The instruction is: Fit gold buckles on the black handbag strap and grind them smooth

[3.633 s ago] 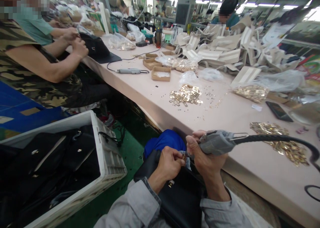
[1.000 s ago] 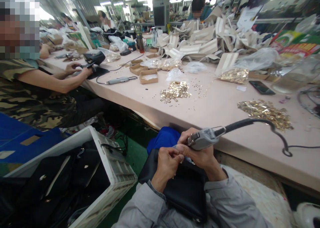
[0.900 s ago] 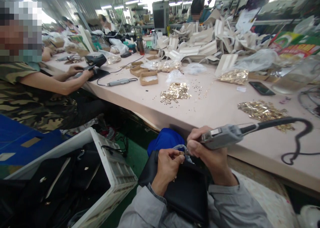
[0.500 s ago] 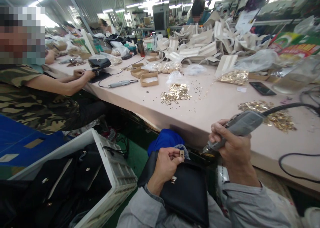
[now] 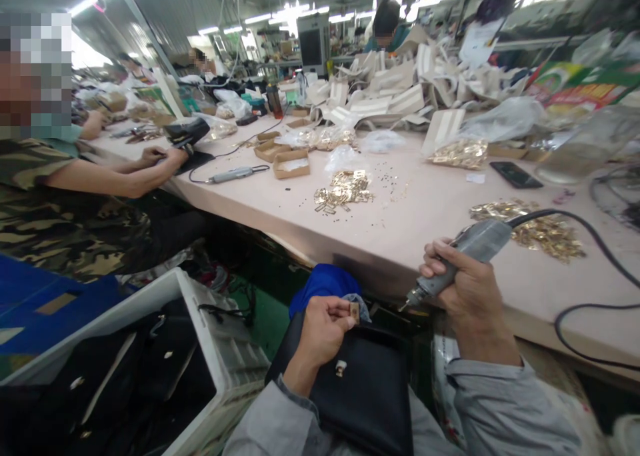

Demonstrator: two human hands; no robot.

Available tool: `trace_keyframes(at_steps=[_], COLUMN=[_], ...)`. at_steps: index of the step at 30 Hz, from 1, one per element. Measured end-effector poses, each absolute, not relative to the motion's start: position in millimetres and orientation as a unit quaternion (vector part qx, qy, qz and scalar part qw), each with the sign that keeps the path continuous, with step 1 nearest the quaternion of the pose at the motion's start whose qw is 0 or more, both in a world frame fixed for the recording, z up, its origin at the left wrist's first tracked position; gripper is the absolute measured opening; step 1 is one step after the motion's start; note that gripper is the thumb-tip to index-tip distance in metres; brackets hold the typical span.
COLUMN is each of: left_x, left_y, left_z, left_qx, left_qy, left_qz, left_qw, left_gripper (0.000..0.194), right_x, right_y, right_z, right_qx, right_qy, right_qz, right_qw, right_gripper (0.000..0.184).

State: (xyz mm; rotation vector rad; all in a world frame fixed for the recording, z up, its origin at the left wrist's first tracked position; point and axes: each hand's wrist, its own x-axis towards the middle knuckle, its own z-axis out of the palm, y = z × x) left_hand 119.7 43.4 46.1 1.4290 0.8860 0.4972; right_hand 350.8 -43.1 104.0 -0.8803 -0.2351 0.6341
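Between thumb and fingers, my left hand [image 5: 324,328] pinches a small gold metal plate [image 5: 354,312] with an opening in it. Just under that hand a black bag [image 5: 367,383] lies across my lap, a gold turn-lock [image 5: 341,368] fixed on its front. My right hand [image 5: 465,279] is closed around a grey corded electric screwdriver [image 5: 467,256]. Its thin bit points down and left, apart from the bag and the plate. The black cord runs from its back end over the table.
On the table [image 5: 410,223] lie a pile of gold plates [image 5: 345,188], another heap of gold fittings [image 5: 537,233], small cardboard boxes [image 5: 291,164] and a phone [image 5: 516,175]. A white crate [image 5: 200,323] of black bags stands at my left. A co-worker [image 5: 65,196] in camouflage sits beyond it.
The whole view has shifted slightly. Both hands keep their holds; the plate in my left hand has turned a little, and the screwdriver stays raised at about the same spot.
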Motion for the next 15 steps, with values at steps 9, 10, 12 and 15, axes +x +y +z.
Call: trace_keyframes(at_steps=[9,10,12,15], left_x=[115.4,113.9,110.7,106.4], left_y=[55.8,57.8,62.6,71.3], left_z=[40.2,35.9,25.8,11.3], left_qx=[0.675,0.669,0.661,0.663], left_qy=[0.358,0.353,0.342,0.312], left_qz=[0.187,0.186,0.184,0.161], left_qw=[0.617,0.627,0.642,0.661], left_gripper=[0.022,0.024,0.026,0.035], right_x=[510.9,525.1,545.8,561.2], right_y=[15.5,23.8,41.0,68.1], right_z=[114.7,114.7,112.3,103.4], right_qx=[-0.38,-0.382,-0.387,-0.391], right_qy=[-0.026,-0.022,-0.012,-0.004], right_qz=[0.249,0.25,0.264,0.289], right_qw=[0.891,0.889,0.884,0.874], right_gripper=[0.024,0.026,0.03,0.033])
